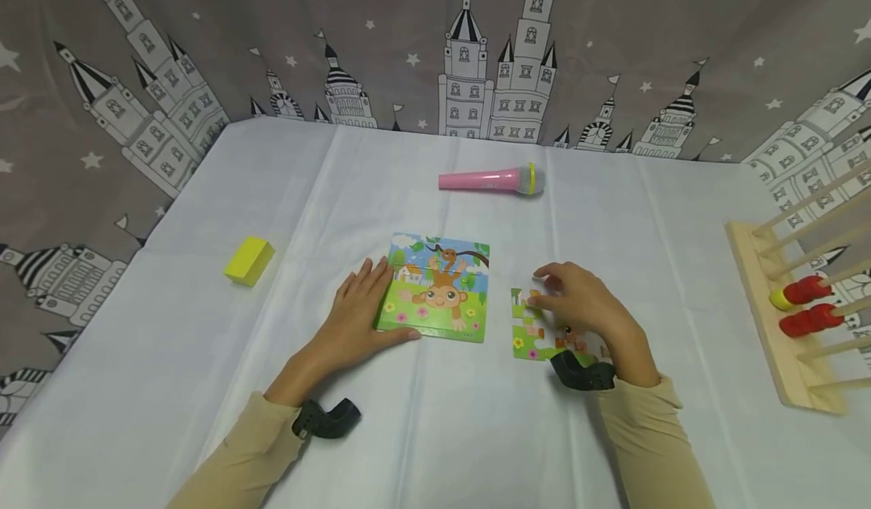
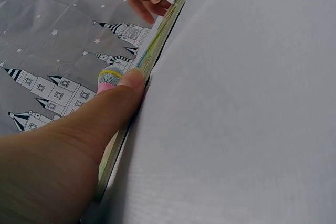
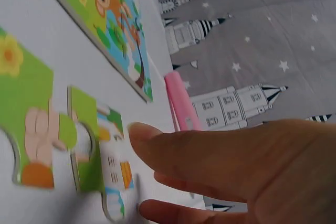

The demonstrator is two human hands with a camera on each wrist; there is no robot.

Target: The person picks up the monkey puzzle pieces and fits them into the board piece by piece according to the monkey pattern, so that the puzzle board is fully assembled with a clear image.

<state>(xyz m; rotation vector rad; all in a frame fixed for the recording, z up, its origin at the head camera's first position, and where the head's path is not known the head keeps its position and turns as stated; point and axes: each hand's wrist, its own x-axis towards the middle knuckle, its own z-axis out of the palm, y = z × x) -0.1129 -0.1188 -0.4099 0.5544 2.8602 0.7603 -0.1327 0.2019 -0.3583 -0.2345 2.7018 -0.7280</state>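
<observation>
A square puzzle board (image 1: 435, 320) with a finished-looking monkey picture lies flat on the white cloth. My left hand (image 1: 354, 316) rests along its left side, fingers straight, with the thumb touching the lower edge. To the right lie several jigsaw pieces (image 1: 527, 344), partly joined and partly covered by my right hand (image 1: 581, 297). In the right wrist view that hand's thumb and fingers are apart beside a piece with a house (image 3: 116, 174), and nothing shows between them. A flower piece (image 3: 29, 82) lies close by.
A pink toy microphone (image 1: 483, 181) lies behind the board. On the left sits a yellow block (image 1: 249, 261). At the far right stands a wooden peg rack (image 1: 762, 312) with red and yellow beads (image 1: 806, 290). A grey castle-print cloth (image 1: 381, 10) hangs behind the table.
</observation>
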